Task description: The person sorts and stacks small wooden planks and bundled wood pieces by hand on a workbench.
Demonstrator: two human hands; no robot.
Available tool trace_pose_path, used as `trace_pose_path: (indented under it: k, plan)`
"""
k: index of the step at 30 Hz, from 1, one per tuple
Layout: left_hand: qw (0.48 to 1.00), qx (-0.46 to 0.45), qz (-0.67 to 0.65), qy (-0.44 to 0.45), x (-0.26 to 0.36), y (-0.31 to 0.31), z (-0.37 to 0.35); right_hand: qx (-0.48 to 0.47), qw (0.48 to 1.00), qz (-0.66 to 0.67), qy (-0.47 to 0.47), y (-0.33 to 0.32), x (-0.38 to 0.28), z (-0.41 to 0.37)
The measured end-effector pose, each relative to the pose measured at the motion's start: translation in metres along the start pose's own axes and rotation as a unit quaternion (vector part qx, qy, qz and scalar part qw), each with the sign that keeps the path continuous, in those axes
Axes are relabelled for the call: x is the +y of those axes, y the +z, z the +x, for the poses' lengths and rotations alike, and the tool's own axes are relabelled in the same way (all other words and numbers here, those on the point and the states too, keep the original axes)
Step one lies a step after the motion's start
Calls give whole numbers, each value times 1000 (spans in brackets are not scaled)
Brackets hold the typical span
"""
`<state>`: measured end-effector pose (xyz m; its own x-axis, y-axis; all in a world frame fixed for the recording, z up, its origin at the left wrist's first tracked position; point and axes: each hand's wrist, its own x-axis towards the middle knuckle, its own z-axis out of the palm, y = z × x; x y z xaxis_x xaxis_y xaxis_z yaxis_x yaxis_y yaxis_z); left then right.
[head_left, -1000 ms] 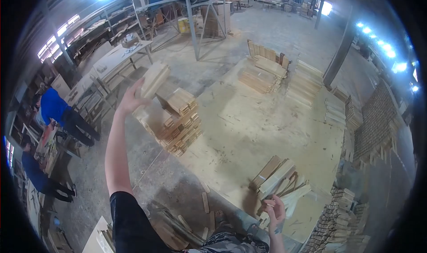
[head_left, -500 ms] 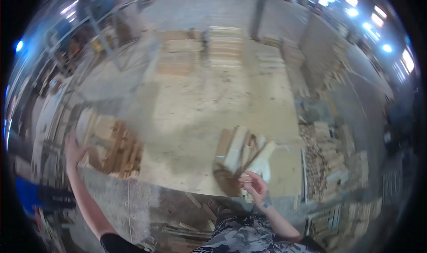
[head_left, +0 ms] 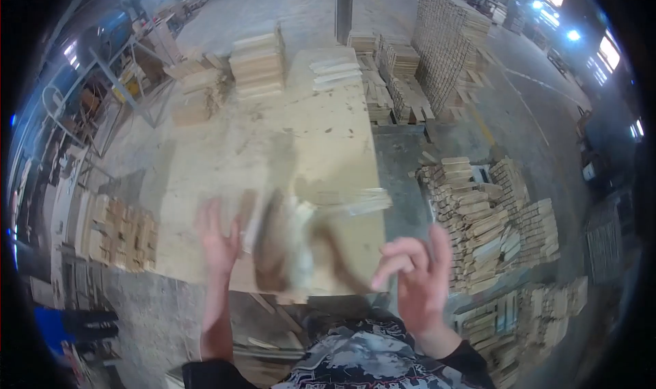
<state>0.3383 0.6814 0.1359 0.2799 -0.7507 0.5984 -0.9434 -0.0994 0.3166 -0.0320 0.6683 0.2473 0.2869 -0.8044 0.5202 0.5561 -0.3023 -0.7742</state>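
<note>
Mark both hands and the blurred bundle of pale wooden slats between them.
left hand [head_left: 217, 238]: head view, middle of the hand, below the spread fingers.
right hand [head_left: 418, 279]: head view, middle of the hand.
blurred bundle of pale wooden slats [head_left: 287, 242]: head view, its smeared middle.

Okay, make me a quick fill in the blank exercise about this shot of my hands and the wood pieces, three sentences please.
1. The blurred bundle of wood pieces sits ____ the left hand and the right hand.
2. The right hand is open and holds ____.
3. The stacked blocks lie nearer the ____ hand.
Missing words: between; nothing; left.
</note>
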Motion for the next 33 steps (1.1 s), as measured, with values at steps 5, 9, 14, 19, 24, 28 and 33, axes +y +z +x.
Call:
trace_pose_path:
  k: [5, 9, 14, 19, 24, 28, 33]
  plan:
    - [980, -126, -130, -80, 194, 115, -49, -109, 957, 225, -147, -69, -105, 0]
    - [967, -178, -181, -36, 288, 162, -79, -93, 954, 285, -29, -122, -186, -8]
    - [971, -194, -128, -51, 293, 202, -83, 16, 968, 249, -3, -152, -207, 11]
    - [977, -167, -80, -102, 283, 248, -64, 23, 952, 301, 56, -179, -206, 69]
    - [978, -177, -51, -97, 290, 325, -38, 61, 966, 250, -12, -199, -170, 119]
    - [982, -116, -88, -117, 328, 340, 20, -70, 975, 210, -4, -250, -146, 181]
    - [976, -119, -88, -159, 347, 338, 93, -119, 964, 222, 86, -296, -118, 263]
